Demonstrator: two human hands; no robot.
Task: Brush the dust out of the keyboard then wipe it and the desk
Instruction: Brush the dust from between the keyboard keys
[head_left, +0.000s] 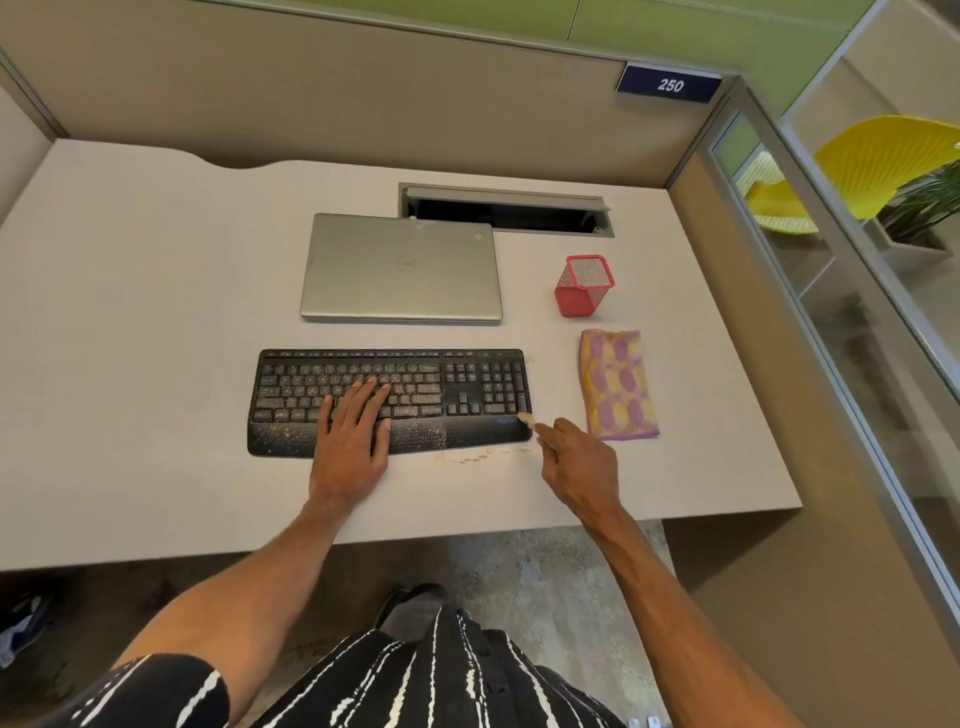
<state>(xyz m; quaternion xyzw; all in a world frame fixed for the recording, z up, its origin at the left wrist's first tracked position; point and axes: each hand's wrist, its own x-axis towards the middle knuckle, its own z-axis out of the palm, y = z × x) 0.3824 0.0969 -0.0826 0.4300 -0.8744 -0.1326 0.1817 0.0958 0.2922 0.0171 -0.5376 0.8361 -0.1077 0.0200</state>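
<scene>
The left hand (353, 431) lies flat with straight fingers and presses on the middle keys of the black plastic keyboard (467, 387), which is speckled with dust and sits on the near centre of the pale grey desk (130, 312). The right hand (576, 462) pinches a small brush with pale bristles (525, 418), its tip at the keyboard's right front corner.

I judge the keyboard to be light, stiff and ready to slide, so it is best held down flat. The folded pink-and-yellow cloth (618, 384) beside it looks soft.

Pale crumbs (478, 458) lie on the smooth desk. Behind are a closed silver laptop (400, 267), a red mesh cup (584, 286) and beige partition walls (363, 104).
</scene>
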